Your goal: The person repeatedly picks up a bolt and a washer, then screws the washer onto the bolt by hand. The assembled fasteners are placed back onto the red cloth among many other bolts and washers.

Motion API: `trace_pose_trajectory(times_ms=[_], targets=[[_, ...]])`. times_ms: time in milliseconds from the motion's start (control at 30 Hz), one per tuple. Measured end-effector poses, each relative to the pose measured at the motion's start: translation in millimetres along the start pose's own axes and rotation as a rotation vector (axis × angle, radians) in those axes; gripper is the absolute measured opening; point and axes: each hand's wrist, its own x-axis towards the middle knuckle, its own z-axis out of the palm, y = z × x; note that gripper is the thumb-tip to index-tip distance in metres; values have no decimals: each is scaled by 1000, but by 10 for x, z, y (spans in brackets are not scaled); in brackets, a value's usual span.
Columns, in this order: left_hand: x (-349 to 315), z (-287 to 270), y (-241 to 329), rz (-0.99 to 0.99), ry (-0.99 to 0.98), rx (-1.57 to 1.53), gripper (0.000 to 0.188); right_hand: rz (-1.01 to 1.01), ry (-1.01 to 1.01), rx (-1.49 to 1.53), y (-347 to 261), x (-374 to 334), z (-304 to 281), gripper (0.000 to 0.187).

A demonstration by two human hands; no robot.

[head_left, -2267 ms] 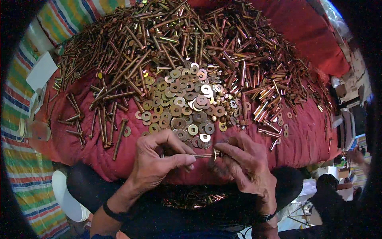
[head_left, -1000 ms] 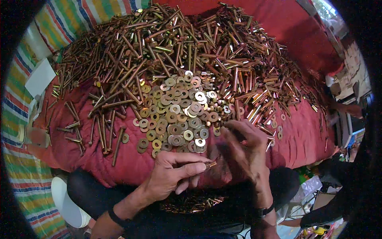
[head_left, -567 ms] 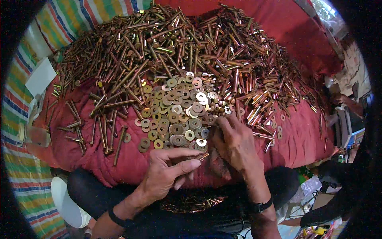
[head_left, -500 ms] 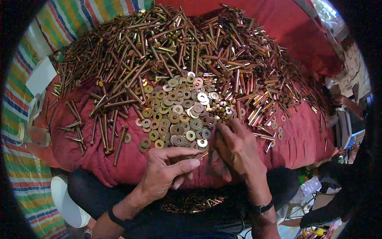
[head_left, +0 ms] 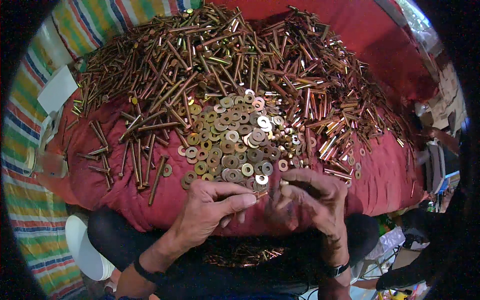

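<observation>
My left hand (head_left: 212, 207) is closed, thumb pressed against the fingers, on a copper-coloured bolt (head_left: 261, 195). Only its end sticks out past the thumb tip; the rest is hidden by the fingers. Just to the right, my right hand (head_left: 320, 200) pinches a small shiny nut (head_left: 284, 183) between thumb and index finger. A short gap separates the nut from the bolt's end. Directly beyond both hands lies a heap of flat washers (head_left: 232, 145), with small nuts (head_left: 288, 139) along its right side.
A large pile of long bolts (head_left: 175, 70) covers the far part of the red cloth (head_left: 382, 175). Shorter copper sleeves (head_left: 335, 142) lie at the right, several loose bolts (head_left: 145, 165) at the left. More metal pieces (head_left: 245, 255) sit below, between my legs.
My right hand has come back from the edge of the washer heap and turned, now showing a nut in its fingertips. My left hand keeps hold of the bolt. The view has shifted slightly.
</observation>
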Motion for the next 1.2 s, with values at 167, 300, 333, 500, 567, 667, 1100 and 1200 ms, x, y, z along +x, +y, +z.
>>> trace_pose_trajectory(times_ms=[167,300,333,500,567,667,1100,1200], targets=[[-21,-107,23,-101,-96,-63,21,-401,-154,-223,-4,2,34,28],[0,-151,10,-204,-214,-223,24,-583,-152,-310,51,7,51,32],[9,-161,5,-250,-238,-250,25,-593,-148,-345,55,-8,52,32],[32,-176,-28,-266,-337,-291,26,-556,-131,-336,49,-62,63,29],[17,-151,-43,-213,-312,-249,24,-533,-125,-335,44,-73,78,26],[-20,-74,-65,29,-222,-44,21,-494,-119,-364,39,-81,90,24],[-50,68,-55,690,-20,658,14,-29,-9,-151,13,-183,58,16],[-21,23,-59,557,-17,515,13,-12,-48,-123,-30,-142,19,29]])
